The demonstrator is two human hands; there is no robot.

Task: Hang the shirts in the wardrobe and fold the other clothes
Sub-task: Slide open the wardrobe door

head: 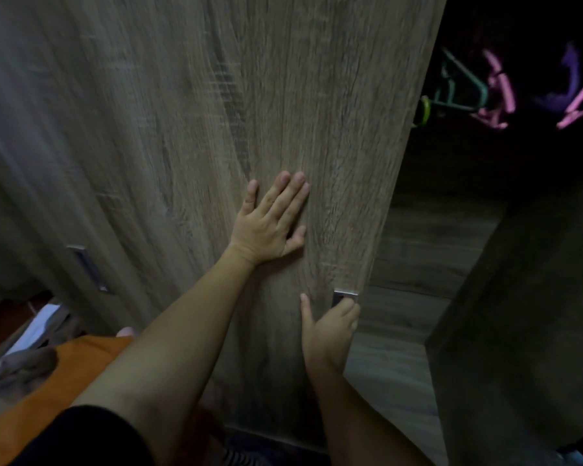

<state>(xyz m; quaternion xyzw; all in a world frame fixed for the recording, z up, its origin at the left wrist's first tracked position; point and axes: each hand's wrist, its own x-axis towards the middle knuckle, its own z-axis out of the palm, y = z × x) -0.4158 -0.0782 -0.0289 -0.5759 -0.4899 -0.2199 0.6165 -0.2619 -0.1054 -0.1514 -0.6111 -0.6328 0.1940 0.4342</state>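
The left hand (270, 223) lies flat and open against the wooden wardrobe door (216, 112), while the right hand (330, 326) curls its fingers around the metal handle (344, 295) at the door's edge. Inside the dark wardrobe (435, 237), coloured hangers (498, 85) hang to the upper right; orange cloth (64, 375) lies lower left.

The right hand (330, 327) is hiding most of the metal handle (344, 296) at 5 o'clock, its fingertips tucked out of sight. At 2 o'clock, hangers (498, 85) are blurring in darkness, 1 cut by the wardrobe door (216, 112) edge.
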